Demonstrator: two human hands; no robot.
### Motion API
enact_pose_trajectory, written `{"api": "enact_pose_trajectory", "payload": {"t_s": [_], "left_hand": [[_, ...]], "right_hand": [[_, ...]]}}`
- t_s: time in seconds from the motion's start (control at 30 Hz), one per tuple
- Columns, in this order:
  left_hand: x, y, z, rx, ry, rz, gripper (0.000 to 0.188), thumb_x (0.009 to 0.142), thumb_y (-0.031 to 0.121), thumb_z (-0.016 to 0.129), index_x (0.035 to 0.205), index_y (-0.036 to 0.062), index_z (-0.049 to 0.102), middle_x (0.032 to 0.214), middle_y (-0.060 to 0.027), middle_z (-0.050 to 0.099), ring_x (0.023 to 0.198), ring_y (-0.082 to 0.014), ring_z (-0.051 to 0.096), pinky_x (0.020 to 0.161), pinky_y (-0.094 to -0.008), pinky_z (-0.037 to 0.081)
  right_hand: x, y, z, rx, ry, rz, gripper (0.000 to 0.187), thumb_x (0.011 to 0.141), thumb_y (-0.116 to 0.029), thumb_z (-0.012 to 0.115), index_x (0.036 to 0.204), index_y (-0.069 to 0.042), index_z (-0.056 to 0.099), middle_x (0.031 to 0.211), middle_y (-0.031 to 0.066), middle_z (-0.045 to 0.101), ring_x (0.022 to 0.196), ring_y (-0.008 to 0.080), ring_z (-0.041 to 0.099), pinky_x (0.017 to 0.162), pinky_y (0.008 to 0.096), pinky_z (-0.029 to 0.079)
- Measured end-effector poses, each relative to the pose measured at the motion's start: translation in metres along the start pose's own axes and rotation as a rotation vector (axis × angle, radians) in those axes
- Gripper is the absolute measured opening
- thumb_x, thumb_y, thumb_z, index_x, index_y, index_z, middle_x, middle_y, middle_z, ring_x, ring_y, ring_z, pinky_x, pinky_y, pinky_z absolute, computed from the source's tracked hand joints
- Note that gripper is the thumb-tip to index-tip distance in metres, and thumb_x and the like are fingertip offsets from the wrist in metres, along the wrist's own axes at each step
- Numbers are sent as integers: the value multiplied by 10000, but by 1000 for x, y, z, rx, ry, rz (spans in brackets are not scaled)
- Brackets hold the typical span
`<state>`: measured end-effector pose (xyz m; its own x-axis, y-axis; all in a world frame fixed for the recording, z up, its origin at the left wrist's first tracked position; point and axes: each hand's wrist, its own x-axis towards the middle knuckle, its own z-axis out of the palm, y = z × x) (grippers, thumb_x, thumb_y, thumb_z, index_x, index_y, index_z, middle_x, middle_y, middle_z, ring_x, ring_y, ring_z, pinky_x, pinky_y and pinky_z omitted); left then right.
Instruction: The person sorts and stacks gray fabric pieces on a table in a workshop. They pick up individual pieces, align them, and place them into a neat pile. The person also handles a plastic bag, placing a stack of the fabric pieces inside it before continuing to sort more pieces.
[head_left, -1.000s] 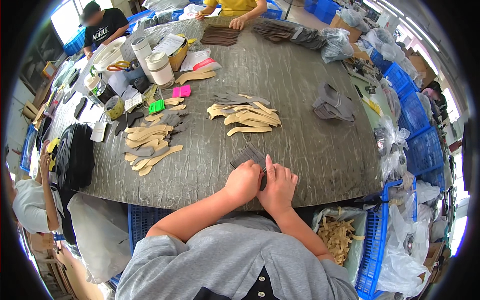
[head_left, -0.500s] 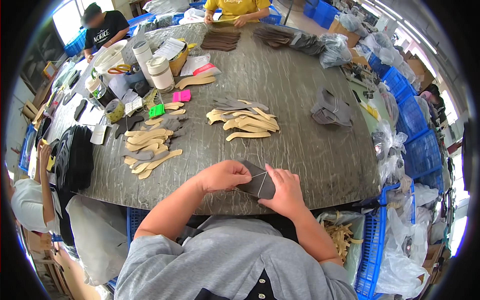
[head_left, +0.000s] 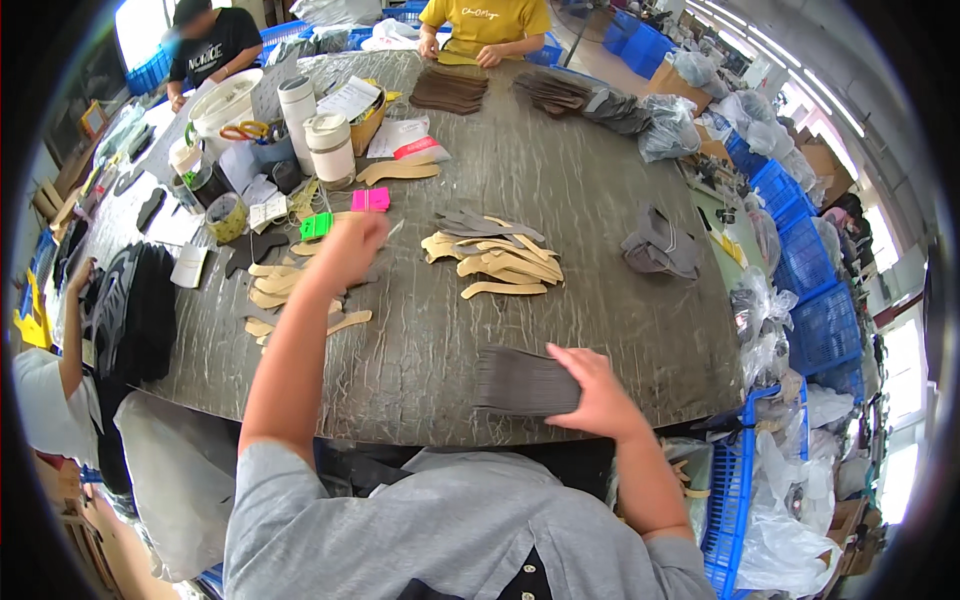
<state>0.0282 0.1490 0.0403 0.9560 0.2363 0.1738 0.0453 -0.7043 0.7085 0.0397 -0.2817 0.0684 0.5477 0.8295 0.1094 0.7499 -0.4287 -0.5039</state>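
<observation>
My right hand point(head_left: 592, 396) grips the right end of a stack of dark grey flat pieces point(head_left: 525, 382) at the near edge of the table, thumb on the near side and fingers on the far side. The layered edges of the stack face up. My left hand point(head_left: 355, 252) is stretched out over the left part of the table, blurred, its fingers mostly hidden. Just beyond it are a small pink stack of slips point(head_left: 371, 199) and a green one point(head_left: 316, 226). Beneath that forearm lie tan and grey curved pieces point(head_left: 270, 290).
Another pile of tan curved pieces point(head_left: 508, 262) lies mid-table, with a banded grey bundle point(head_left: 660, 243) to its right. White jars point(head_left: 330, 150) and a tub with scissors point(head_left: 245, 132) stand at the back left. Blue baskets point(head_left: 805, 270) line the right side. Other people work around the table.
My left hand has let go of the banded grey stack and moved far left toward the coloured slips. My right hand keeps the stack, now turned with its layered edges up.
</observation>
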Motion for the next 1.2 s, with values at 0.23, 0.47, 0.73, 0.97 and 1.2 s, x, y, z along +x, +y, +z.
{"api": "enact_pose_trajectory", "payload": {"t_s": [0.23, 0.47, 0.73, 0.97, 1.2], "left_hand": [[19, 46, 23, 62, -251, 288, 254, 817, 148, 704, 1046, 38, 703, 1178, -192, 637, 1126, -345, 581, 963, -426, 474], [-28, 44, 121, -306, -859, 206, 215, 815, 160, 697, 974, 16, 696, 870, -134, 713, 776, -314, 676, 739, -403, 523], [-26, 27, 157, -351, -447, 40, 179, 910, 123, 578, 1033, 13, 648, 829, -98, 659, 733, -209, 622, 654, -356, 488], [-24, 41, 123, -745, -909, -423, 225, 957, 240, 606, 1080, 60, 664, 829, 6, 605, 670, -99, 507, 557, -268, 421], [-44, 45, 129, -119, -588, 311, 236, 910, 277, 644, 988, 68, 722, 827, -110, 627, 808, -295, 616, 813, -408, 504]], "right_hand": [[32, 10, 65, -36, -57, -18, 868, 555, -213, 883, 1332, -85, 518, 1261, 109, 554, 1220, 309, 491, 1081, 463, 337], [34, 8, 67, -59, -53, -34, 865, 552, -223, 881, 1323, -75, 518, 1330, 124, 512, 1300, 329, 440, 1138, 518, 295], [31, 1, 68, -176, -9, 29, 870, 500, -267, 896, 1281, -136, 536, 1397, 140, 419, 1325, 391, 379, 1131, 594, 251], [17, 13, 81, -72, 22, 57, 849, 496, -254, 890, 1268, -164, 550, 1264, 144, 426, 1191, 370, 430, 1082, 540, 325], [28, -2, 66, -220, 146, -30, 817, 505, -266, 886, 1251, -154, 573, 1314, 150, 425, 1183, 381, 441, 1004, 505, 386]]}}
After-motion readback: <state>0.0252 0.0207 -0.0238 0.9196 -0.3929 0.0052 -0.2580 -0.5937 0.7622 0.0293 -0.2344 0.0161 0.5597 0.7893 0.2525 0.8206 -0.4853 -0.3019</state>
